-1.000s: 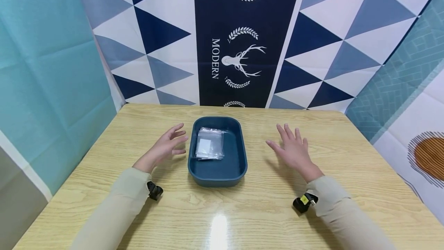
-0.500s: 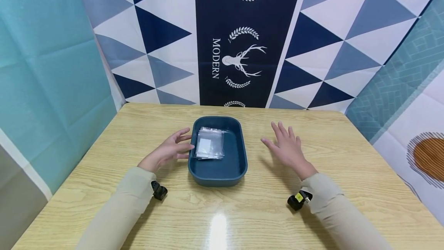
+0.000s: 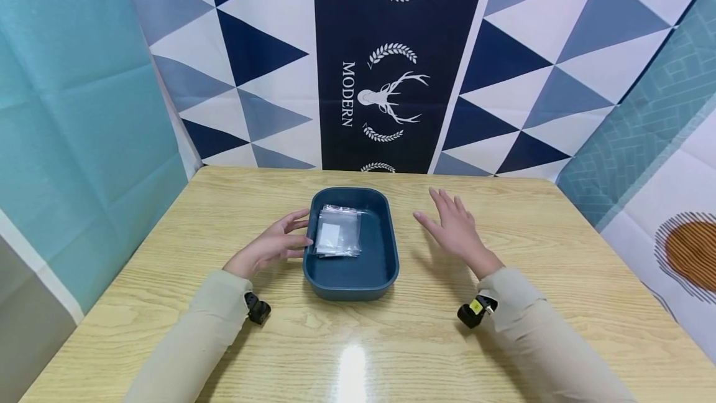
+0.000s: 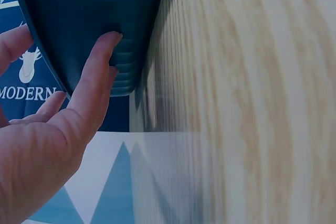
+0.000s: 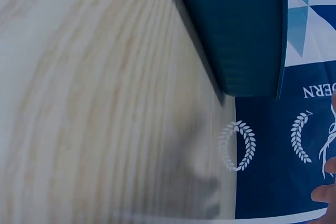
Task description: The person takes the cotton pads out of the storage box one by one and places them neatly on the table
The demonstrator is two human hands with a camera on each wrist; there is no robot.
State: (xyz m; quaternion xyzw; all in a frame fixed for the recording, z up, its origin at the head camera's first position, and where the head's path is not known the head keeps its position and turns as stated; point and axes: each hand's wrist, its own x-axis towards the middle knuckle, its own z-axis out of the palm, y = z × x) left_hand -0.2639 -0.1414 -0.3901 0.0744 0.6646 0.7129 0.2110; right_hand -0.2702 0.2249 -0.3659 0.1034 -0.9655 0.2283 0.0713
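A dark blue rectangular bin [image 3: 351,294] stands upright on the table. Inside, along its left side, lies a stack of clear plastic bags [image 3: 347,229] with a white patch on the top one. My left hand [image 3: 271,242] is at the bin's left wall with its fingers spread; in the left wrist view the fingers [image 4: 94,77] lie along the outside of that wall and the thumb is by the rim. To the right of the bin, my right hand [image 3: 455,234] hovers over the table, fingers extended and holding nothing. Only its fingertips show in the right wrist view.
The light wood table [image 3: 425,353] reaches back to a patterned cloth [image 3: 252,61] with triangles and deer heads. A turquoise cloth [image 3: 84,111] hangs at the left. Each wrist carries a small black camera [image 3: 258,310].
My left hand has moved right, from beside the bin to its left wall. My right hand has shifted left and slightly away from me, closer to the bin. The bin stays put.
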